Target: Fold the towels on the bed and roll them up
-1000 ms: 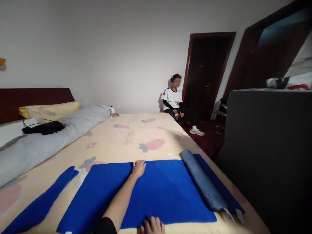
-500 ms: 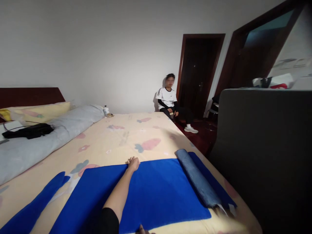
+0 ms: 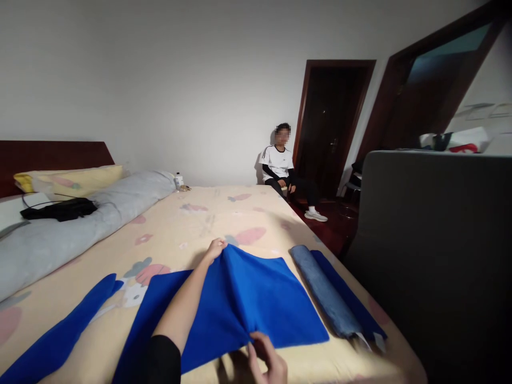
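Note:
A blue towel [image 3: 284, 298] lies spread on the bed. My left hand [image 3: 216, 249] reaches across it and pinches its far edge, which is raised off the sheet. At the near edge my right hand [image 3: 267, 358] grips the towel between thumb and fingers. Between the two hands the fabric is lifted into a ridge, with creases gathered at my right fingers. To the right sit a rolled grey-blue towel [image 3: 324, 290] and a folded dark blue towel [image 3: 347, 293], side by side. Another blue cloth [image 3: 66, 338] lies at the left.
The patterned bedsheet [image 3: 208, 218] covers the bed. A grey quilt [image 3: 132, 197], a black item [image 3: 60, 209] and a yellow pillow [image 3: 76, 178] are at the left. A bottle [image 3: 179, 180] stands at the far edge. A person [image 3: 278, 162] sits beyond; a dark panel [image 3: 432, 256] rises right.
The far edge of the blue towel has come up in my left hand. My right hand has moved up into view and taken hold of the near edge, and the flat towel is now ridged.

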Demonstrator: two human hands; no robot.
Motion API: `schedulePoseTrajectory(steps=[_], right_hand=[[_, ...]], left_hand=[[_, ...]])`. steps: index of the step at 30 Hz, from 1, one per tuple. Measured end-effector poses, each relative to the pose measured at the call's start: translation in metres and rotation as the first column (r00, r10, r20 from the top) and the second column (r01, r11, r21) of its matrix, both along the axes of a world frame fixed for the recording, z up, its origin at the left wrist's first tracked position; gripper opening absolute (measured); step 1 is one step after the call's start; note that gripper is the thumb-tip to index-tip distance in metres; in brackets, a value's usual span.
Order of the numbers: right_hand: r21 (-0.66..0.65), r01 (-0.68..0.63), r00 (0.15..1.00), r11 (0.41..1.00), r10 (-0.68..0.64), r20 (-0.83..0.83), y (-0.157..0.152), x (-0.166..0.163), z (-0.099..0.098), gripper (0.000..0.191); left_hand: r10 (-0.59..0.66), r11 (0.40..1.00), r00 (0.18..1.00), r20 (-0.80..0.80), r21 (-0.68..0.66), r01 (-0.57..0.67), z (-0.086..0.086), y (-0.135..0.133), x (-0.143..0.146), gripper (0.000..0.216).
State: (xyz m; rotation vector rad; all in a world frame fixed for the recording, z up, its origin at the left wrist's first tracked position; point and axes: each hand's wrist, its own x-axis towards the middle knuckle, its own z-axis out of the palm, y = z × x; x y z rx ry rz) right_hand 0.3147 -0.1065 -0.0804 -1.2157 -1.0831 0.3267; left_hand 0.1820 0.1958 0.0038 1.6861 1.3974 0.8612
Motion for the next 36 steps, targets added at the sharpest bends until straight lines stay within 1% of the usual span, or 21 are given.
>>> schedulePoseTrajectory(steps=[2,5,8,11,13,16,19,23,27,30,32,36], right_hand=[[-0.025,-0.042,0.991,0.999,0.039,-0.132,0.007,0.021,0.028,0.031],[-0.010,-0.092,0.978,0.996,0.088,-0.189,0.027,0.056,0.076,0.032],[0.050,-0.123,0.974,0.991,0.130,-0.185,0.058,0.088,0.125,0.034],[0.074,-0.169,0.978,0.983,0.177,-0.115,0.093,0.109,0.168,0.039],[0.080,-0.203,0.975,0.976,0.209,-0.078,0.114,0.117,0.192,0.041],[0.093,-0.230,0.969,0.969,0.237,-0.069,0.138,0.122,0.218,0.045],[0.096,-0.252,0.963,0.963,0.259,-0.072,0.154,0.123,0.236,0.046],[0.084,-0.286,0.952,0.955,0.293,-0.092,0.168,0.124,0.248,0.048],[0.055,-0.361,0.926,0.931,0.364,-0.102,0.177,0.124,0.251,0.052],[0.042,-0.409,0.909,0.912,0.411,-0.072,0.180,0.124,0.251,0.058],[0.040,-0.406,0.912,0.913,0.407,-0.038,0.182,0.125,0.251,0.060],[0.024,-0.354,0.934,0.935,0.352,0.051,0.184,0.128,0.253,0.053]], left_hand=[[0.022,1.000,0.991,0.129,0.016,-0.024,0.020,-0.002,-0.017,0.034],[0.036,0.998,0.951,0.307,0.047,-0.053,0.054,-0.011,-0.049,0.032],[0.019,0.994,0.893,0.451,0.088,-0.065,0.088,-0.029,-0.082,0.037],[-0.009,0.989,0.843,0.537,0.129,-0.072,0.118,-0.053,-0.108,0.043],[-0.022,0.984,0.824,0.567,0.157,-0.082,0.136,-0.069,-0.119,0.046],[-0.021,0.972,0.813,0.582,0.202,-0.119,0.156,-0.091,-0.129,0.044],[0.008,0.954,0.813,0.583,0.239,-0.181,0.170,-0.105,-0.133,0.041],[0.041,0.943,0.809,0.586,0.244,-0.224,0.181,-0.113,-0.135,0.042],[0.040,0.952,0.818,0.573,0.227,-0.206,0.185,-0.118,-0.137,0.043],[0.034,0.952,0.835,0.550,0.236,-0.194,0.186,-0.122,-0.139,0.045],[0.034,0.947,0.853,0.521,0.255,-0.194,0.186,-0.124,-0.140,0.046],[0.060,0.928,0.895,0.442,0.305,-0.213,0.187,-0.127,-0.142,0.044]])
